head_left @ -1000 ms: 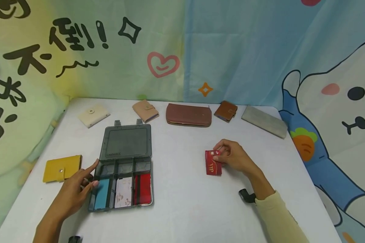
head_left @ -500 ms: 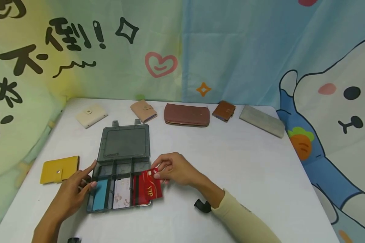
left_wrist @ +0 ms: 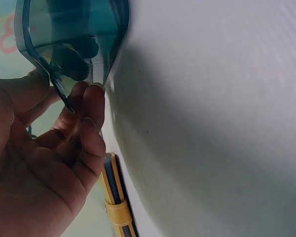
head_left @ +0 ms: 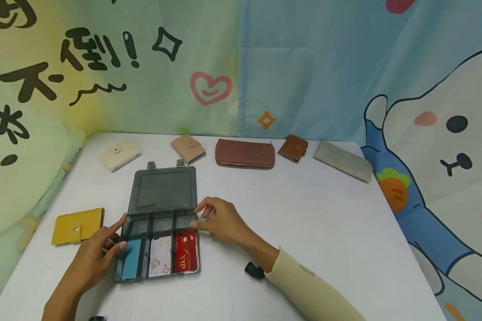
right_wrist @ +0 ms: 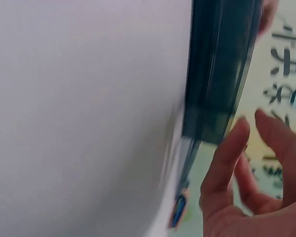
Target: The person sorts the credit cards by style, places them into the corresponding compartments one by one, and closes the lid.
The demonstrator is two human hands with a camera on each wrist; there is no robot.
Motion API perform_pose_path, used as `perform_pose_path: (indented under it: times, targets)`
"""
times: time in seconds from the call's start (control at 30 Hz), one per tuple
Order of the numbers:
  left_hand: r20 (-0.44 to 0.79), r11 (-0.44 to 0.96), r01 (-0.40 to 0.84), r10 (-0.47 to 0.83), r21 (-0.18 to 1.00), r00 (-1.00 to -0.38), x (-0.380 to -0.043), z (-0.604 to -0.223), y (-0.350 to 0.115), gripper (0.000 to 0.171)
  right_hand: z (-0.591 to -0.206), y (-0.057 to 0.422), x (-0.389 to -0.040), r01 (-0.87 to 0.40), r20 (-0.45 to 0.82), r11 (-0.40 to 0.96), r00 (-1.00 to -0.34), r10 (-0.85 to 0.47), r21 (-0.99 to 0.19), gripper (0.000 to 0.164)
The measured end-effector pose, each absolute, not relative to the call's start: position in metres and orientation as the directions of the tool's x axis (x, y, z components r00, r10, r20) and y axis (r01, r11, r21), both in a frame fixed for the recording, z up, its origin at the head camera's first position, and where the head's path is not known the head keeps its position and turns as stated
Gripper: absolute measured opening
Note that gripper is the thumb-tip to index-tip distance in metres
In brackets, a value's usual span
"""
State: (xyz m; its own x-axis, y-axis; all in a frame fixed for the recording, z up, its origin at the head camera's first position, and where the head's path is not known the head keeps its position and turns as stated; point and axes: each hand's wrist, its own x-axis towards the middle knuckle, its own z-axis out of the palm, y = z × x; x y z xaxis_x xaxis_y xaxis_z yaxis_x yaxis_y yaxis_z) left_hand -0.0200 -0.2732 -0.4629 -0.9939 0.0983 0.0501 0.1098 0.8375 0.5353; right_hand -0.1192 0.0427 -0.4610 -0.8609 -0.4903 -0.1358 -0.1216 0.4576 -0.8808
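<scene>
A dark grey, see-through storage box (head_left: 164,189) lies on the white table with its lid laid back. Blue cards (head_left: 131,259), pale patterned cards (head_left: 159,256) and a red VIP card (head_left: 185,252) fill its front three compartments. At the box's left side, my left hand (head_left: 94,254) grips the wall; the left wrist view shows fingertips at its lower edge. My right hand (head_left: 222,220) is at the right rim beside the back right compartment. Thumb and fingers are parted with nothing between them in the right wrist view.
Left of the box lies a yellow wallet (head_left: 77,226). Along the back edge are a cream wallet (head_left: 120,155), a beige card holder (head_left: 188,149), a brown zip wallet (head_left: 245,154), a small brown wallet (head_left: 293,148) and a grey wallet (head_left: 343,161). A printed curtain (head_left: 305,67) hangs behind.
My right hand has carried the red VIP card leftward from the table's right side to the front right compartment and let it go. My left hand has stayed at the box.
</scene>
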Motion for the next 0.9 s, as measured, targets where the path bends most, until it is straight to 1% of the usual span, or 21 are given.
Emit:
perform_pose_path:
  times: [0.1,0.17,0.27,0.4,0.53,0.67,0.77,0.9]
  targets:
    - [0.06,0.838,0.096,0.075,0.537,-0.995,-0.019,-0.464,-0.273,0.07,-0.466,0.043,-0.137,0.045,-0.213,0.374,-0.881,-0.422,-0.926,0.043]
    - [0.068,0.84,0.072,0.042,0.538,-0.997,-0.016,-0.465,-0.272,0.067,-0.47,0.041,-0.15,0.123,-0.25,0.305,-0.872,-0.421,-0.944,0.05]
    - [0.008,0.828,0.0,-0.005,0.561,-1.0,-0.01,-0.466,-0.273,0.066,-0.476,0.036,-0.164,0.238,-0.303,0.199,-0.847,-0.437,-0.951,0.057]
    - [-0.115,0.746,-0.055,0.029,0.664,-0.993,0.0,-0.465,-0.277,0.071,-0.481,0.028,-0.177,0.332,-0.344,0.108,-0.823,-0.452,-0.937,0.057]
    - [-0.152,0.648,-0.062,0.083,0.759,-0.985,0.006,-0.467,-0.281,0.075,-0.481,0.022,-0.181,0.34,-0.332,0.069,-0.822,-0.464,-0.938,0.055]
    - [-0.161,0.604,-0.073,0.093,0.793,-0.983,0.002,-0.468,-0.279,0.075,-0.475,0.022,-0.183,0.325,-0.285,-0.008,-0.84,-0.461,-0.946,0.045]
    - [-0.152,0.564,-0.07,0.1,0.823,-0.983,-0.004,-0.468,-0.273,0.075,-0.467,0.025,-0.185,0.29,-0.241,-0.044,-0.86,-0.45,-0.956,0.04]
    - [-0.131,0.512,-0.063,0.098,0.857,-0.987,-0.017,-0.471,-0.265,0.077,-0.456,0.033,-0.188,0.234,-0.191,-0.039,-0.872,-0.451,-0.972,0.045]
